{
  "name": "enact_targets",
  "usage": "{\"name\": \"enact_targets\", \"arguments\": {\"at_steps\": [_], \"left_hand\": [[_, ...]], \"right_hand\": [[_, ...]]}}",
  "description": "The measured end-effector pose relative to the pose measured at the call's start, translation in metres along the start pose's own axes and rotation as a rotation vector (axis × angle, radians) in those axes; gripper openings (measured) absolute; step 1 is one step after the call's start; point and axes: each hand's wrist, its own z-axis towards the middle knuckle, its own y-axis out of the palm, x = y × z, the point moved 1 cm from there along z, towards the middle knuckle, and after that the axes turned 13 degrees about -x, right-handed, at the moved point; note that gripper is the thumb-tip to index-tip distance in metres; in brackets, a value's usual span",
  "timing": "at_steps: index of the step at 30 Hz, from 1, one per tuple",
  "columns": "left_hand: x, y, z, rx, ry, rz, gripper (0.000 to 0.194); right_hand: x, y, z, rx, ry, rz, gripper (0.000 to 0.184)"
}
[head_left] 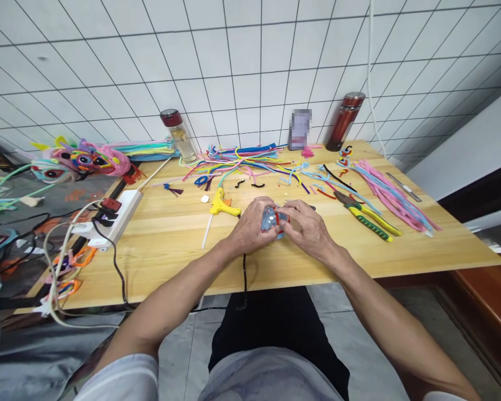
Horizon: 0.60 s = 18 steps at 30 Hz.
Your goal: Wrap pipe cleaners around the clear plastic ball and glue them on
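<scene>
Over the front middle of the wooden table, both my hands close round a small light-blue and red craft piece [269,219]. My left hand [253,225] grips its left side, fingers curled over the top. From the right, my right hand [307,225] pinches the red part with thumb and fingers. Much of the piece is hidden by the fingers. Just left of my hands lies a yellow hot glue gun [223,205] with a white glue stick [207,231] out of its back. Pliers [365,216] with green and yellow handles rest to the right.
Many coloured pipe cleaners [242,161] lie along the back, with pink and blue ones [394,195] at right. A glass bottle [179,135], a phone [299,131] and a red flask [345,122] stand by the wall. A power strip [119,220] with cables sits left, near finished craft heads [83,161].
</scene>
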Motion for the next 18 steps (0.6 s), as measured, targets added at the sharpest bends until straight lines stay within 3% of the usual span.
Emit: {"name": "enact_targets", "arguments": {"at_steps": [8,15,18], "left_hand": [[0.002,-0.007,-0.002,-0.049,-0.018,-0.027,0.039],[0.002,-0.003,0.000,-0.018,-0.024,-0.021,0.037],[0.003,-0.002,0.001,0.001,-0.015,-0.025,0.036]], "right_hand": [[0.002,0.002,0.001,0.020,-0.039,0.061,0.028],[0.004,0.004,-0.005,0.022,-0.029,0.081,0.032],[0.000,0.007,-0.013,0.080,0.011,0.080,0.030]]}}
